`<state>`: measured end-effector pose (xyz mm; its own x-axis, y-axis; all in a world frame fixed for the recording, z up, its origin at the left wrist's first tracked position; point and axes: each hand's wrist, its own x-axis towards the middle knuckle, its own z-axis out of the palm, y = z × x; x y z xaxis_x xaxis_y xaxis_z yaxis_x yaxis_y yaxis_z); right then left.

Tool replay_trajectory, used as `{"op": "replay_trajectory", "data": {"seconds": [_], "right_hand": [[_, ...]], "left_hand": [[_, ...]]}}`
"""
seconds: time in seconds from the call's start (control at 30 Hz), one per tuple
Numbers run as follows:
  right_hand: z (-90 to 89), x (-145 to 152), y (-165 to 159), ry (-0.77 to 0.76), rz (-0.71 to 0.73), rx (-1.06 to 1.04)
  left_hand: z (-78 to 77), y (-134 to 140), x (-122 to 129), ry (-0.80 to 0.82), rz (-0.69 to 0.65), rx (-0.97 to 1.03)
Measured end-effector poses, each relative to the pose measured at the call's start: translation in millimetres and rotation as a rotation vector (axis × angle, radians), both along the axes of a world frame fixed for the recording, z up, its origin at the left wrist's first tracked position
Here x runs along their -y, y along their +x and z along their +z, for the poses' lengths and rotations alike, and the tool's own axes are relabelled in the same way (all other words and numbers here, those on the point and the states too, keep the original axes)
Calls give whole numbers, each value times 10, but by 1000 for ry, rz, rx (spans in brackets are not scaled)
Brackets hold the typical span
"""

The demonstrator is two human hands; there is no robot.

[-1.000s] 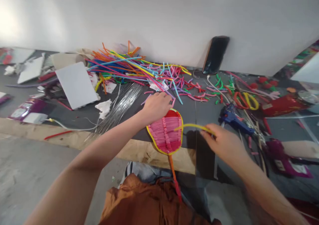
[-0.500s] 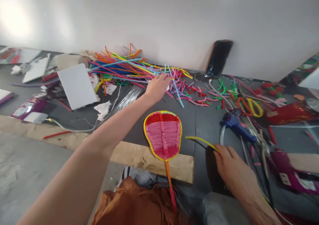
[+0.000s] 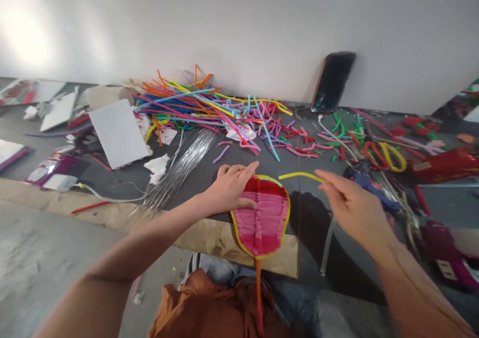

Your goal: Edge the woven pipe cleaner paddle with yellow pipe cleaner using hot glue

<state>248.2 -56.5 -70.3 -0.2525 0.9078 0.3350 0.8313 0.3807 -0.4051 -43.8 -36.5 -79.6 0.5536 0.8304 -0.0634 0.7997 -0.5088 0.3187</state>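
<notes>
A fan-shaped piece of pink and red pipe cleaners (image 3: pixel 272 218) with a yellow rim lies at the table's front edge. Its orange-red stem (image 3: pixel 258 288) points down over my lap. My left hand (image 3: pixel 234 187) rests at its upper left edge, fingers spread and thumb over the pink face. Off to the right, my right hand (image 3: pixel 352 205) pinches a yellow pipe cleaner (image 3: pixel 299 174), whose free end points left toward the top of the fan shape without touching it.
Behind lies a heap of coloured pipe cleaners (image 3: pixel 179 101) with cut bits (image 3: pixel 277 128). Thin wires (image 3: pixel 187 156) and a white card (image 3: pixel 119 133) are at left. A phone (image 3: pixel 333 82) leans on the wall. A blue glue gun (image 3: pixel 374 188) lies partly behind my right hand.
My left hand has come back from the pipe cleaner heap to the fan shape. My right hand has moved up with the yellow pipe cleaner, which is now near the fan's top.
</notes>
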Motion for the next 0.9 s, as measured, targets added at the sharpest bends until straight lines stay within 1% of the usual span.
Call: {"op": "replay_trajectory", "data": {"seconds": [0.07, 0.13, 0.27, 0.4, 0.47, 0.7, 0.8, 0.9], "right_hand": [[-45, -171, -111, -40, 42, -4], [-89, -313, -205, -75, 70, 17], [-134, -471, -360, -126, 98, 115], [-157, -485, -461, -160, 106, 251], [-180, -466, -487, -157, 116, 275], [-285, -402, -531, -141, 211, 185], [-312, -400, -530, -144, 230, 162], [-311, -403, -511, -116, 192, 116]], "left_hand": [[20, 10, -87, -4, -25, 46], [31, 17, -170, 15, -7, 87], [4, 43, -306, 42, 27, 175], [-58, 57, -363, 7, 10, 212], [-80, 58, -361, 15, 18, 205], [-125, 90, -341, 52, 56, 193], [-91, 50, -361, 15, 55, 212], [23, -62, -375, -47, 70, 186]]}}
